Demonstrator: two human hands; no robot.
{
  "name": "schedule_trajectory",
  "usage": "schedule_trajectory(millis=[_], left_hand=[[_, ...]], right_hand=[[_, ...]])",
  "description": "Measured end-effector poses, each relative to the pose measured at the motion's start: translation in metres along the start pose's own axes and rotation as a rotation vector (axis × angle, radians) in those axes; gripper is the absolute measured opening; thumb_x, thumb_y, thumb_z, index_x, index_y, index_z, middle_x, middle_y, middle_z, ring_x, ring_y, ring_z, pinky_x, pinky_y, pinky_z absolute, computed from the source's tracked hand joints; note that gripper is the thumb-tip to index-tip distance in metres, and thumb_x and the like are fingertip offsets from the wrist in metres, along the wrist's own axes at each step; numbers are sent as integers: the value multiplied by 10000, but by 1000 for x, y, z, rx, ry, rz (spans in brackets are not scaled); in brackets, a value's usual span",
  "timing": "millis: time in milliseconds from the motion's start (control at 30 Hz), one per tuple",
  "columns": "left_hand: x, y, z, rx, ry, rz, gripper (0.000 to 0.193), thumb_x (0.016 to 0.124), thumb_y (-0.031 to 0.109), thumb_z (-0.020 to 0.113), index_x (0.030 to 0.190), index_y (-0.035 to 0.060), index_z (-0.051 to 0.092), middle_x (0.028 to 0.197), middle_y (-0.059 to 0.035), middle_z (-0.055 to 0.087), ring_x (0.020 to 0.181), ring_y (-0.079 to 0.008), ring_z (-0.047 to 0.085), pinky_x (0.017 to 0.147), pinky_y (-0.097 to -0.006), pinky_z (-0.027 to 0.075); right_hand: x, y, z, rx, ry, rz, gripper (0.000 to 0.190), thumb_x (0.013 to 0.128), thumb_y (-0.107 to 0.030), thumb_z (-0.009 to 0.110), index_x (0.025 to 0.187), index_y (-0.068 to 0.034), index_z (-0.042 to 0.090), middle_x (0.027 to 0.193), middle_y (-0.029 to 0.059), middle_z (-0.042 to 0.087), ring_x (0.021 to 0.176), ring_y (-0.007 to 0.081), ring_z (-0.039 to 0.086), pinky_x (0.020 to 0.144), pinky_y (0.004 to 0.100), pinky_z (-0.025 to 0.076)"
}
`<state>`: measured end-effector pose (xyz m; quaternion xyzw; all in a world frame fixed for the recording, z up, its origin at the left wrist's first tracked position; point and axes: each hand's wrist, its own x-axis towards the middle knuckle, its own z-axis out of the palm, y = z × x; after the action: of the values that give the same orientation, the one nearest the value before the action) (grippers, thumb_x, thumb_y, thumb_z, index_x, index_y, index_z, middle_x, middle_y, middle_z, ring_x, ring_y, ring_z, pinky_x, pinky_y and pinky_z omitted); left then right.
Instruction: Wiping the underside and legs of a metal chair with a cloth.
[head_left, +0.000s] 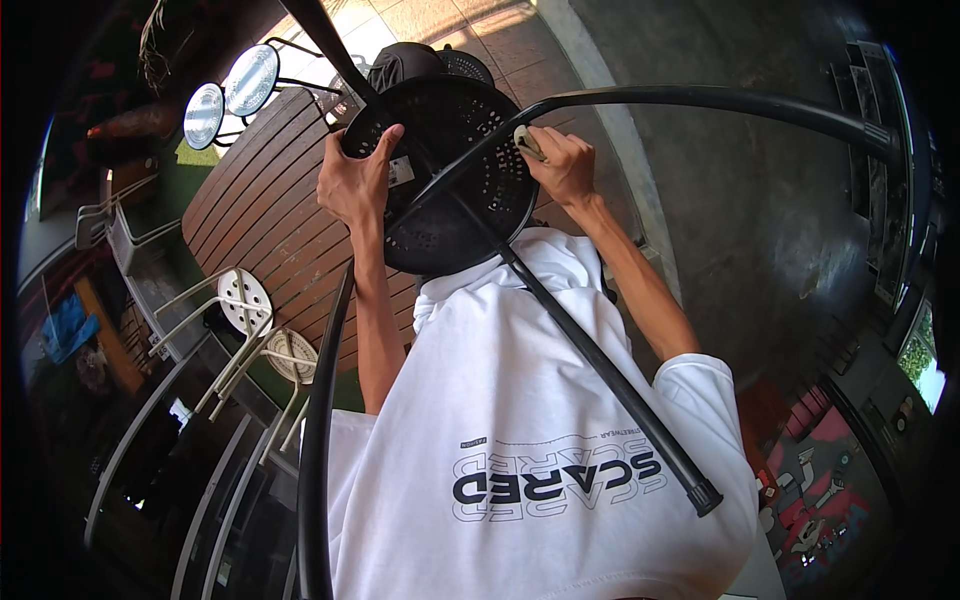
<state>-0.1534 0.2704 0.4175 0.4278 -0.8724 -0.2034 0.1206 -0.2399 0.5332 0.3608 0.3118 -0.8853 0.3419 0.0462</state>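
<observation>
A black metal stool (442, 247) is upside down before me, its perforated round seat below and its tubular legs pointing up towards me. The legs cross over the underside of the seat, where a small pale label (400, 172) is stuck. My left hand (358, 176) grips the seat's left rim, thumb on the underside. In my right hand (564, 165) is a folded beige cloth or pad (527, 142), held at the seat's right edge close to one leg. Whether the cloth touches the metal I cannot tell. My fingers partly hide it.
A slatted wooden table (255, 187) extends to the left. Light round stools (252, 79) stand beyond it; overturned cream stools (244, 301) are at its near left side. A dark fabric item (405, 66) sits behind the black seat. Grey concrete floor (720, 225) spreads to the right.
</observation>
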Motion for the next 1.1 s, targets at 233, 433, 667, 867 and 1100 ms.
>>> schedule_trajectory(millis=[233, 433, 667, 867, 1100], left_hand=[[0, 6, -6, 48, 10, -22, 888, 622, 801, 773, 1113, 65, 713, 860, -124, 747, 836, -311, 735, 801, -424, 559], [1, 7, -5, 47, 22, -52, 822, 603, 739, 821, 1083, 80, 718, 892, -108, 762, 865, -345, 735, 793, -428, 555], [5, 15, -6, 47, -1, -39, 823, 611, 735, 822, 1083, 68, 721, 874, -126, 757, 846, -328, 739, 795, -416, 556], [10, 15, 1, 20, -25, 7, 914, 627, 809, 767, 1128, 45, 716, 867, -121, 748, 835, -302, 735, 813, -421, 561], [13, 18, 3, 14, -30, -6, 845, 602, 740, 822, 1113, 76, 711, 920, -160, 756, 889, -371, 731, 811, -433, 552]], right_hand=[[3, -7, 5, 15, -101, 152, 190, 790, -145, 755, 929, -43, 676, 821, 143, 703, 739, 374, 688, 620, 454, 528], [-24, -24, -15, 124, -315, 388, 192, 828, -178, 708, 819, 1, 638, 696, 212, 642, 696, 428, 647, 613, 475, 479], [-59, -52, -17, 432, -542, 495, 227, 789, -190, 681, 827, 33, 693, 755, 260, 661, 715, 437, 669, 686, 467, 520], [-30, -42, -34, 228, -508, 419, 223, 775, -214, 689, 780, 9, 692, 715, 237, 660, 714, 429, 674, 670, 473, 524], [0, -17, -38, 159, -570, 418, 252, 731, -222, 708, 773, 26, 698, 737, 262, 675, 725, 420, 690, 691, 473, 542]])
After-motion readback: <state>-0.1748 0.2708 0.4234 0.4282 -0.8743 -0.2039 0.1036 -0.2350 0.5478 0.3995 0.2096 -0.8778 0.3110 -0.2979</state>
